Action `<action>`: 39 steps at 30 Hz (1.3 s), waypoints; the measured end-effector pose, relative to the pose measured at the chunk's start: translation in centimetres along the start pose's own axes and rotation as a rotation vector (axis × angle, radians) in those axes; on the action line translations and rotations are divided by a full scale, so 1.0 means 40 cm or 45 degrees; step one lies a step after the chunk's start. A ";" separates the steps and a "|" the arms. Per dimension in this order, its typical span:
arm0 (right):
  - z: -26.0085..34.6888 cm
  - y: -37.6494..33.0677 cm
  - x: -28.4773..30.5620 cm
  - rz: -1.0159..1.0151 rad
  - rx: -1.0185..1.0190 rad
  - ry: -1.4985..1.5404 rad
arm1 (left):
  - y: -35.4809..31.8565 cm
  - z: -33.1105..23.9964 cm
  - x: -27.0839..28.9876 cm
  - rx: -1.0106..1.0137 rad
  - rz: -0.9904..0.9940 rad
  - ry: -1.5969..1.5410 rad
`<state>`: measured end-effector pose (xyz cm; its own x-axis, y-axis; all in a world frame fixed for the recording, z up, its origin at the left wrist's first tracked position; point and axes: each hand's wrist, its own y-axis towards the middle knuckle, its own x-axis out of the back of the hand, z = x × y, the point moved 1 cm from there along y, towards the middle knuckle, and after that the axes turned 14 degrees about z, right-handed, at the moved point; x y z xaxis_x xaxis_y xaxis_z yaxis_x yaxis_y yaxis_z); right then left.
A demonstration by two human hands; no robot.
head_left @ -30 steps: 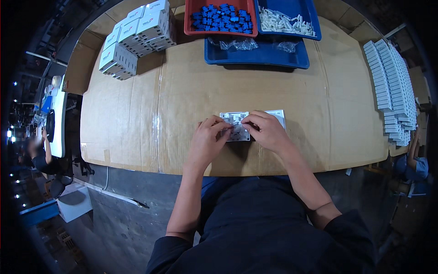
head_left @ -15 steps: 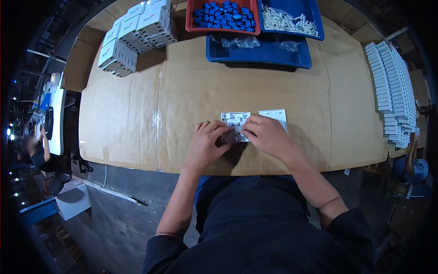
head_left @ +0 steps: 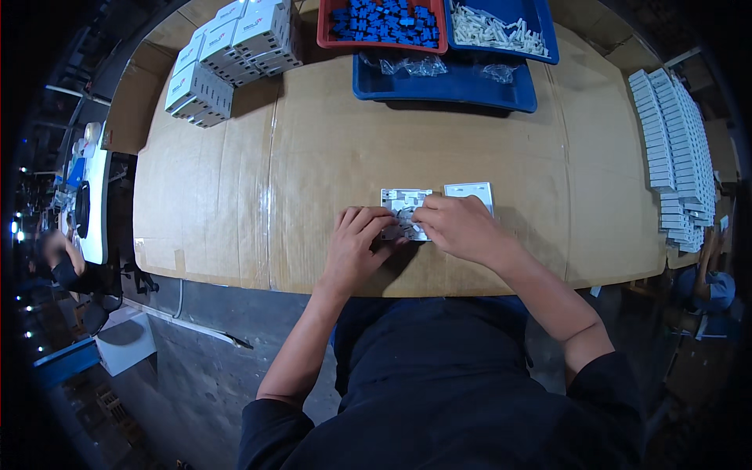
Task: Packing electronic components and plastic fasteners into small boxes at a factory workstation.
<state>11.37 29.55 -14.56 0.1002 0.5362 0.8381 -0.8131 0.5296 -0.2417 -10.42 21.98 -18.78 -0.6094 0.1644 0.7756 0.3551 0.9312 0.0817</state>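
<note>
A shallow white plastic box [head_left: 395, 196] with moulded parts inside lies on the cardboard-covered table in front of me. My left hand [head_left: 356, 244] has its curled fingers and thumb on the left side and near edge of this box, gripping it. Over its right half, my right hand [head_left: 460, 229] is closed in a pinch. Whatever sits between those fingertips is too small and covered to make out. A flat white cover [head_left: 468, 189] lies just right of the box, partly hidden behind my right hand.
Stacked white boxes [head_left: 235, 43] stand at the far left. At the back are a red bin [head_left: 323, 35] of blue pieces, a blue bin [head_left: 554, 47] of white pieces and a blue tray [head_left: 446, 92] with clear plastic bags. White stacks [head_left: 674, 157] line the right; a person [head_left: 69, 262] works far left.
My right hand has shifted slightly left over the box, its fingers moving inside it. My left hand stays on the box's left side. The whole view has tilted a little.
</note>
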 end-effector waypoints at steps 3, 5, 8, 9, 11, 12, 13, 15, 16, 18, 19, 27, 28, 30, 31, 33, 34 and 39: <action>0.004 0.006 0.000 0.010 -0.004 -0.074 | -0.009 -0.001 -0.004 0.025 -0.042 0.005; -0.001 0.007 0.005 -0.031 0.035 -0.076 | -0.009 0.008 -0.005 0.002 0.000 0.004; -0.027 0.016 0.059 0.080 -0.025 0.129 | -0.003 0.009 0.002 0.028 0.021 0.032; -0.036 0.015 0.087 0.023 -0.037 0.248 | 0.004 -0.002 0.009 0.019 0.008 0.040; -0.064 0.029 0.136 -0.046 -0.041 0.353 | 0.014 -0.017 0.017 0.091 -0.074 -0.027; -0.084 0.041 0.162 -0.113 -0.088 0.351 | 0.017 -0.006 0.016 0.081 -0.044 0.045; -0.101 0.057 0.192 -0.184 -0.132 0.349 | 0.023 -0.006 0.025 0.067 -0.061 0.058; -0.149 0.098 0.229 -0.340 -0.120 0.303 | 0.031 -0.019 0.039 0.102 0.016 0.083; -0.173 0.128 0.256 -0.492 -0.123 0.290 | 0.025 -0.011 0.033 0.118 0.024 0.085; -0.246 0.195 0.298 -0.708 -0.125 0.258 | 0.019 -0.009 0.026 0.121 0.028 0.096; -0.288 0.229 0.319 -0.774 -0.122 0.239 | 0.020 -0.012 0.027 0.142 0.046 0.092; -0.474 0.454 0.470 -0.872 -0.223 -0.430 | 0.025 -0.035 0.053 0.149 0.032 0.037; -0.490 0.473 0.478 -0.868 -0.249 -0.543 | 0.027 -0.040 0.058 0.162 0.042 0.025; -0.500 0.498 0.496 -0.783 -0.281 -0.642 | 0.030 -0.045 0.065 0.160 0.043 0.017; -0.506 0.502 0.497 -0.799 -0.285 -0.652 | 0.032 -0.048 0.064 0.165 0.057 0.001; -0.502 0.531 0.489 -0.735 -0.273 -0.621 | 0.024 -0.040 0.065 0.183 0.061 0.015; -0.504 0.533 0.487 -0.732 -0.262 -0.568 | 0.020 -0.041 0.065 0.185 0.063 0.018; -0.484 0.503 0.492 -0.915 -0.148 -0.488 | 0.032 -0.060 0.074 0.179 0.044 -0.019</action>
<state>8.09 63.48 -12.41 0.3536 -0.2100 0.9115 -0.5587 0.7342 0.3859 -10.07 22.87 -14.89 -0.6091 0.2011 0.7672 0.2739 0.9611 -0.0344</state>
